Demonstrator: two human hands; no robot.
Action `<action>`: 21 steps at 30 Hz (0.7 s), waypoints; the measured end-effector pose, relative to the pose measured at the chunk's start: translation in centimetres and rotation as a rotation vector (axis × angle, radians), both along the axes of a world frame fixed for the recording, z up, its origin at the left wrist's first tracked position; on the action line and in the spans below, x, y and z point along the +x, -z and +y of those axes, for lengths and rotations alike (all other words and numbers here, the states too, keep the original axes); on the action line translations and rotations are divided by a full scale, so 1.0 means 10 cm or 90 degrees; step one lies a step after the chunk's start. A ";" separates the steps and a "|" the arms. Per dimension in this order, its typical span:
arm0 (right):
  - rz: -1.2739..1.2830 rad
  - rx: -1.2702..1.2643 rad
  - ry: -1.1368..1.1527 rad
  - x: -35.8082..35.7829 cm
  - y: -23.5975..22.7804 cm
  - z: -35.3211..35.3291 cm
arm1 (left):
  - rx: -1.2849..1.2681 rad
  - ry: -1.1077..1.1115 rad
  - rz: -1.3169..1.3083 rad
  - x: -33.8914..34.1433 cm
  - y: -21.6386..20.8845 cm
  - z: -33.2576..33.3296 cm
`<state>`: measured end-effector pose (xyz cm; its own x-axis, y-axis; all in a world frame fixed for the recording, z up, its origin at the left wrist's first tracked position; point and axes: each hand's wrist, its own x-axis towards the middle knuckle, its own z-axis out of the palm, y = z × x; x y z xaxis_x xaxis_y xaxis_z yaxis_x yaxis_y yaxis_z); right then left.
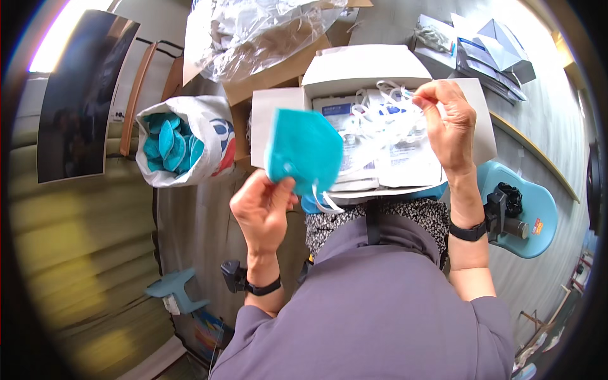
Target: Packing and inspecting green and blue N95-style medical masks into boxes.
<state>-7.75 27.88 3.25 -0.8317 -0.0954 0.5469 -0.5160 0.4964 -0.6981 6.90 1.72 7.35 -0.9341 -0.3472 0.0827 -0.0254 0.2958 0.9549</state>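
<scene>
My left hand (261, 212) pinches a folded teal face mask (305, 149) by its lower edge, holding it up before the left side of an open white carton (364, 68). A white ear loop (328, 204) dangles from the mask's lower right. Above the carton's right side, the thumb and fingers of my right hand (451, 120) are closed on a white elastic strap, one of a tangled heap of straps (386, 130). Flat printed packets (402, 168) lie beneath the heap. On the left, a white plastic bag (215, 136) holds several teal masks (170, 144).
Behind the carton stands a cardboard box (278, 69) topped with clear plastic wrap (272, 28). At right is a light blue plastic stool (535, 196) with a black bundle on it. Paper boxes (494, 60) lie at the far right. A yellow-green couch (76, 253) fills the left.
</scene>
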 end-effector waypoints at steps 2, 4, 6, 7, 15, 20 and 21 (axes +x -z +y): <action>0.056 0.035 -0.060 0.08 -0.10 -0.22 | 0.054 -0.046 0.057 -0.11 0.08 0.03; -0.071 -0.127 -0.108 0.24 -0.04 -0.50 | 0.091 -0.055 0.102 -0.21 0.15 0.13; -0.361 -0.168 -0.215 0.44 -0.14 -0.62 | 0.121 -0.053 0.122 -0.26 0.19 0.21; -0.472 -0.216 -0.271 0.52 -0.16 -0.69 | 0.138 -0.051 0.129 -0.26 0.22 0.25; -0.693 -0.423 -0.380 0.77 -0.09 -0.84 | 0.168 -0.043 0.099 -0.20 0.36 0.36; -0.739 -0.417 -0.360 0.84 -0.15 -0.85 | 0.164 -0.090 0.106 -0.20 0.34 0.35; -0.612 -0.298 -0.332 0.83 -0.12 -0.85 | 0.158 -0.103 0.117 -0.20 0.35 0.33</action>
<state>0.57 19.40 4.46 -0.8400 -0.5009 -0.2085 0.2541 -0.0237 -0.9669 4.89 4.99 3.82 -0.8426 -0.5200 0.1398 0.1266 0.0609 0.9901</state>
